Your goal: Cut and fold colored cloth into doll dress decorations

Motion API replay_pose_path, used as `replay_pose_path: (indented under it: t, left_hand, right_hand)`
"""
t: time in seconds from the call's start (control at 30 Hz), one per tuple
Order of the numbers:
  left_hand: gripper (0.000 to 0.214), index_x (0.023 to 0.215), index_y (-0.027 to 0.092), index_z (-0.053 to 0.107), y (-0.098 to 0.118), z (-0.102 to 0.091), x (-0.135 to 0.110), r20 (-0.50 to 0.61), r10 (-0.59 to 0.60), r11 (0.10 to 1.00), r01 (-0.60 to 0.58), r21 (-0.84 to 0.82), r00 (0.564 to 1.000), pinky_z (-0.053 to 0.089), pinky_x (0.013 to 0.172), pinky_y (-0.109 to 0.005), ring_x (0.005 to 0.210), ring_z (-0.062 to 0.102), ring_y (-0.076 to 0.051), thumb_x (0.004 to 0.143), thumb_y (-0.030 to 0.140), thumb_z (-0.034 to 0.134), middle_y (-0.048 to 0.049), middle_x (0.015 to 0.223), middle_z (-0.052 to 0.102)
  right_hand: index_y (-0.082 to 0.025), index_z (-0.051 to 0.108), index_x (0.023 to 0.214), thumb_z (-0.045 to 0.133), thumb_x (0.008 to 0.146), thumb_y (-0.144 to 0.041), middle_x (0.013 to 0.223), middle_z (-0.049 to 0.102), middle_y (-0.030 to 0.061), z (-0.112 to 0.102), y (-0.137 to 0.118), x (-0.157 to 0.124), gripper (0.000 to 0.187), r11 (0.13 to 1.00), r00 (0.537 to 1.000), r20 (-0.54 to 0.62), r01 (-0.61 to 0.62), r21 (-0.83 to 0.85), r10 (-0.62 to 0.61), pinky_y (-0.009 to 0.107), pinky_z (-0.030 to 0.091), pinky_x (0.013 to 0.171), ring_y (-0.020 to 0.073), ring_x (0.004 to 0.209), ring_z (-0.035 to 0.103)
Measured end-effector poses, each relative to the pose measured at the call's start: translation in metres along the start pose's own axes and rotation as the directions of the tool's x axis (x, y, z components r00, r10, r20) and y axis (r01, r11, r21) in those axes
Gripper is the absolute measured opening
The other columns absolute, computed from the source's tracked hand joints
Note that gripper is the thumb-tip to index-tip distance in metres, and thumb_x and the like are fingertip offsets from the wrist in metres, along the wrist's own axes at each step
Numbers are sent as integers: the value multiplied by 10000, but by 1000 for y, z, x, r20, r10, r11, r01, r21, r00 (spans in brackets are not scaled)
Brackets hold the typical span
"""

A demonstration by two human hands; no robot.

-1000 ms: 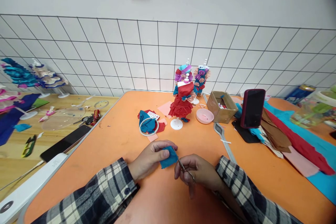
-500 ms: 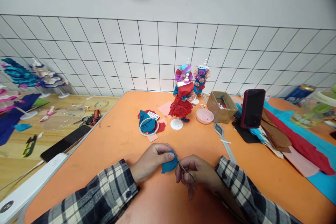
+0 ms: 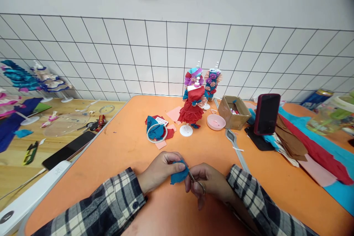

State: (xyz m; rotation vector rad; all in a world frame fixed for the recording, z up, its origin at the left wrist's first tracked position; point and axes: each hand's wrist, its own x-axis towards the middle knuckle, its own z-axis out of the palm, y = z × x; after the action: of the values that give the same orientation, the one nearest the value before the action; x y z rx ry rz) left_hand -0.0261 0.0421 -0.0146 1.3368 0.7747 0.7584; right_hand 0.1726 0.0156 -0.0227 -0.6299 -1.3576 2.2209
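Observation:
Low over the orange table [image 3: 124,155], my left hand [image 3: 160,171] pinches a small piece of blue cloth [image 3: 178,175] between thumb and fingers. My right hand [image 3: 208,182] is closed round small metal scissors [image 3: 193,179], whose blades meet the right edge of the cloth. Both sleeves are plaid. Beyond my hands a small mannequin in a red dress [image 3: 190,108] stands on a white base.
A white ring on blue and red scraps [image 3: 157,132], a pink dish [image 3: 216,122], a cardboard box [image 3: 233,117], a propped phone [image 3: 267,113] and fabric sheets [image 3: 312,151] lie on the table. The wooden table [image 3: 16,166] at left holds dressed mannequins, a black phone and tools.
My left hand has turned and bunched the blue cloth slightly, drawing it closer to the scissors. Both hands stay in about the same place.

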Motion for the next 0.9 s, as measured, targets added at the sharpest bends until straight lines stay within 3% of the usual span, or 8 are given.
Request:
replay_pose_path:
  t: [0.2,0.43,0.6,0.8,0.9]
  left_hand:
    - [403,675,94,678,1,-2,1,65,17,996,-22,85,998,395,493,-201,572,515,-104,758,488,685,-24,678,563]
    - [411,693,88,689,0,-1,1,69,19,994,-26,107,997,409,506,-204,569,526,-105,749,496,692,-29,679,570]
    - [382,715,89,695,-1,-2,1,67,27,993,-34,114,997,408,509,-205,583,531,-111,769,467,685,-36,681,581]
    - [371,690,98,688,1,0,0,100,6,996,-15,84,995,407,502,-204,559,524,-107,794,454,665,-38,655,589]
    - [382,760,98,699,1,-1,2,-10,-47,998,46,-38,999,364,479,-197,526,469,-90,790,476,660,-19,619,565]
  right_hand:
    - [-115,667,827,771,638,-492,580,523,-35,3,-4,2,434,998,998,-30,-60,-6,60,208,524,453,67,487,509]
    - [-111,666,884,754,654,-500,612,534,-36,0,-1,2,460,999,999,-11,-43,-1,43,227,540,496,70,501,533]
    - [-106,659,817,764,663,-467,542,511,-45,1,-3,3,406,999,999,-32,-43,-32,42,196,499,432,63,461,491]
    - [-114,623,969,688,693,-594,672,587,2,-7,2,0,558,999,999,29,-32,-37,33,215,477,462,101,508,569]
    - [-157,534,1064,684,691,-597,654,620,-6,-19,-6,-7,595,991,1000,2,-6,-137,6,178,374,439,76,453,496]
